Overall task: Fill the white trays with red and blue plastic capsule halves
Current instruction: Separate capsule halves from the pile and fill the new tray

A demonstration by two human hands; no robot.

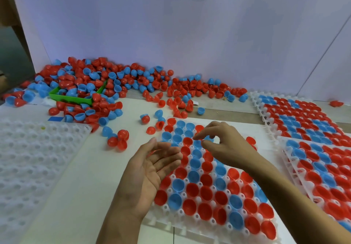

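A white tray (165,223) lies in the middle of the table, its cups nearly all holding red and blue capsule halves (207,192). My left hand (152,169) hovers at the tray's left edge, palm up, fingers straight and holding nothing. My right hand (224,145) hangs over the tray's far part, its forefinger and thumb bent and slightly apart, with nothing visible between them. A big loose pile of red and blue halves (114,84) lies along the back wall.
An empty white tray (28,158) lies at the left. Two filled trays (296,118) (322,169) lie at the right. A green bin (70,98) sits in the pile. A few loose halves (118,139) lie left of the middle tray.
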